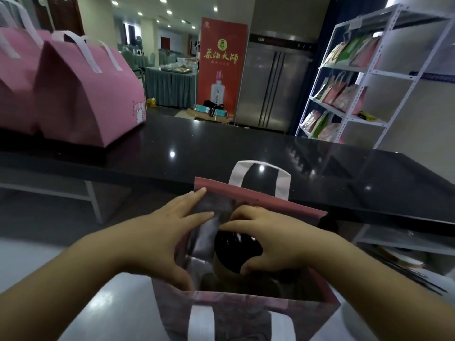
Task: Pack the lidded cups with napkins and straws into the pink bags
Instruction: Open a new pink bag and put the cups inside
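An open pink bag [305, 214] with white handles stands right in front of me on a pale surface. Inside it is a cup with a black lid [235, 251]. My right hand [275, 239] is down in the bag with its fingers and thumb curled around that lid. My left hand [167, 232] holds the bag's left wall, fingers spread over the rim and thumb on the outside. The bag's silvery lining shows beside the cup. I see no napkins or straws.
Two closed pink bags [86, 94] stand on the black counter [246, 148] at the far left. A white metal shelf [364, 77] with packaged goods is at the right. A red banner and a steel fridge stand behind the counter.
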`<action>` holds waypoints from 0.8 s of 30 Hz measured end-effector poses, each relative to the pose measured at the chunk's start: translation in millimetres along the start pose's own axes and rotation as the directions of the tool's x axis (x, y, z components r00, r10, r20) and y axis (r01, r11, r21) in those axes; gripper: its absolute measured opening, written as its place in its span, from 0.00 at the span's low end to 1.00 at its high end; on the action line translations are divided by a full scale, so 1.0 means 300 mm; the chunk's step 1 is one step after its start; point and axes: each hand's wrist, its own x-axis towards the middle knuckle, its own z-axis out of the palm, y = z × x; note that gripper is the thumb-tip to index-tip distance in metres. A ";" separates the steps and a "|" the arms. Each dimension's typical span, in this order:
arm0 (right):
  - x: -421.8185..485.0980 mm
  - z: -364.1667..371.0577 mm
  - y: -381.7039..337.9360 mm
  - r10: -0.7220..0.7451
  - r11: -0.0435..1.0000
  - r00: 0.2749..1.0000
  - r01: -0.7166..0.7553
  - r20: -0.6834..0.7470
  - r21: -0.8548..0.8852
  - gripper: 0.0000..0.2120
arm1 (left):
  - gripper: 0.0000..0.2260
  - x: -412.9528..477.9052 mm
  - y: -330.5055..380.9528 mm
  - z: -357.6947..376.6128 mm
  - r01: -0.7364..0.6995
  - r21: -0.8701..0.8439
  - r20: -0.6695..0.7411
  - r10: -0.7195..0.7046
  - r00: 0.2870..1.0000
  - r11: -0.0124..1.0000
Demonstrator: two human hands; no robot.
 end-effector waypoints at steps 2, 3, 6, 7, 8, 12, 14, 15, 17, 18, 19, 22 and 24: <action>0.024 0.010 -0.004 -0.006 1.000 1.000 0.006 0.030 0.000 0.37 | 0.52 -0.003 0.006 0.007 0.002 -0.007 0.002 -0.002 1.000 1.000; 0.034 0.017 -0.007 -0.013 1.000 0.999 0.013 0.052 0.002 0.37 | 0.51 -0.003 0.007 0.010 0.001 -0.004 0.002 -0.001 1.000 1.000; 0.062 0.041 -0.020 -0.055 0.998 0.992 0.053 0.110 0.017 0.36 | 0.51 -0.002 0.004 0.018 0.007 0.004 -0.001 -0.007 1.000 1.000; 0.068 0.050 -0.024 -0.069 0.998 0.989 0.068 0.129 0.015 0.36 | 0.52 -0.001 0.003 0.019 0.012 0.002 -0.004 -0.012 1.000 1.000; 0.076 0.060 -0.028 -0.083 0.997 0.985 0.083 0.151 0.004 0.36 | 0.52 -0.001 0.004 0.020 0.015 -0.002 -0.009 -0.015 1.000 1.000; 0.104 0.110 -0.043 -0.105 0.989 0.958 0.130 0.266 -0.077 0.38 | 0.53 0.000 0.010 0.021 0.013 -0.008 -0.028 -0.013 1.000 1.000; 0.118 0.129 -0.053 -0.112 0.982 0.947 0.152 0.301 -0.113 0.38 | 0.54 -0.002 0.014 0.022 0.011 -0.015 -0.038 -0.012 0.999 1.000; 0.125 0.135 -0.058 -0.118 0.978 0.945 0.163 0.306 -0.128 0.38 | 0.55 -0.003 0.014 0.023 0.011 -0.021 -0.043 -0.012 0.999 1.000; 0.139 0.138 -0.067 -0.132 0.972 0.944 0.184 0.303 -0.148 0.37 | 0.56 -0.008 0.011 0.021 0.016 -0.048 -0.051 -0.018 0.999 0.999; 0.145 0.138 -0.070 -0.136 0.970 0.946 0.188 0.294 -0.155 0.37 | 0.57 -0.011 0.009 0.019 0.017 -0.061 -0.053 -0.020 0.998 0.998; 0.150 0.136 -0.071 -0.134 0.970 0.950 0.185 0.283 -0.159 0.36 | 0.57 -0.013 0.005 0.019 0.015 -0.071 -0.058 -0.019 0.998 0.997; 0.158 0.139 -0.072 -0.107 0.973 0.951 0.161 0.288 -0.168 0.37 | 0.57 -0.016 -0.004 0.022 -0.001 -0.089 -0.087 -0.007 0.996 0.996; 0.159 0.149 -0.079 -0.102 0.973 0.943 0.161 0.317 -0.166 0.37 | 0.55 -0.015 -0.009 0.026 0.000 -0.099 -0.099 -0.010 0.995 0.995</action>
